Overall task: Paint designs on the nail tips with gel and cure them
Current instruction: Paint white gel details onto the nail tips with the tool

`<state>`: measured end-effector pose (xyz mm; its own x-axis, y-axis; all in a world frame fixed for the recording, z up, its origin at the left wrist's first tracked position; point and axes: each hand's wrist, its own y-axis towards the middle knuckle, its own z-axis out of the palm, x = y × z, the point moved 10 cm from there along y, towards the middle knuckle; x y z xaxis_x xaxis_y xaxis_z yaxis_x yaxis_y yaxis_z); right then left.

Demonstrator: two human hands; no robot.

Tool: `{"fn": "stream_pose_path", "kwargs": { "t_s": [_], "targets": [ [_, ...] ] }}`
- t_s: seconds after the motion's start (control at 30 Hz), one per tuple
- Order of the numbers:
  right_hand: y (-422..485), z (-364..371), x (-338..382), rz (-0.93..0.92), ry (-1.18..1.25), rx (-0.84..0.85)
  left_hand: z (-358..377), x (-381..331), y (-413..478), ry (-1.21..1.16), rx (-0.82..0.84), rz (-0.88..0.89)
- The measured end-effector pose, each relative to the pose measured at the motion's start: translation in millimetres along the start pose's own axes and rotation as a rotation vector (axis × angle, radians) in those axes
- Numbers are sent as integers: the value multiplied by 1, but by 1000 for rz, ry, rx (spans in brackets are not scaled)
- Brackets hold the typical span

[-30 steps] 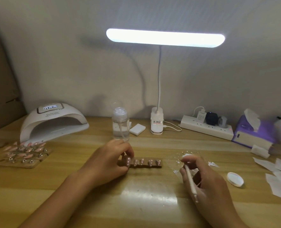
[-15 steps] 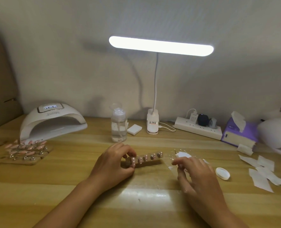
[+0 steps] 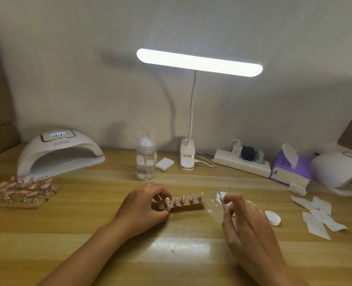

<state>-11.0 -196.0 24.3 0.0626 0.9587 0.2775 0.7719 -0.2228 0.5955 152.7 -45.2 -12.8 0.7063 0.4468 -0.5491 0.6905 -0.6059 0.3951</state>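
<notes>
A second ago the strip (image 3: pixel 188 205) lay flat on the bench (image 3: pixel 88 234) and my right grip (image 3: pixel 249 228) held a white pen. Now the strip slants, its left end pinched between the thumb and bent fingers of my left grip (image 3: pixel 144 207) and its free end pointing toward my right grip. No pen shows any more. My right grip is blurred, its fingertips (image 3: pixel 230 200) bent over a white scrap (image 3: pixel 221 196) just past the strip's free end. I cannot tell whether they pinch it.

I count one strip with five nail tips (image 3: pixel 183 199) showing on it, pink with pale dots. There are two curing lamps, one (image 3: pixel 59 153) far left of my left grip and one (image 3: pixel 340 172) far right of my right grip. One bottle (image 3: pixel 145 159) stands beyond my left grip, and one cap (image 3: pixel 272 217) lies just right of my right grip. The paper squares (image 3: pixel 319 217) beyond the cap overlap, so I cannot count them.
</notes>
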Motion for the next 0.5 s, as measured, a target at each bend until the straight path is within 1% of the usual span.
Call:
{"fn": "stream_pose_path", "kwargs": {
  "t_s": [0.17,0.3,0.37,0.5],
  "targets": [
    [1,3,-8,70,274,-109,2,5,4,-38,17,-32],
    [0,3,-13,65,425,-149,-3,8,8,32,7,-22],
    [0,3,-19,89,487,-173,-3,15,11,36,28,-73],
    [2,7,-28,127,558,-185,0,36,15,-77,113,-225]
  ]
}}
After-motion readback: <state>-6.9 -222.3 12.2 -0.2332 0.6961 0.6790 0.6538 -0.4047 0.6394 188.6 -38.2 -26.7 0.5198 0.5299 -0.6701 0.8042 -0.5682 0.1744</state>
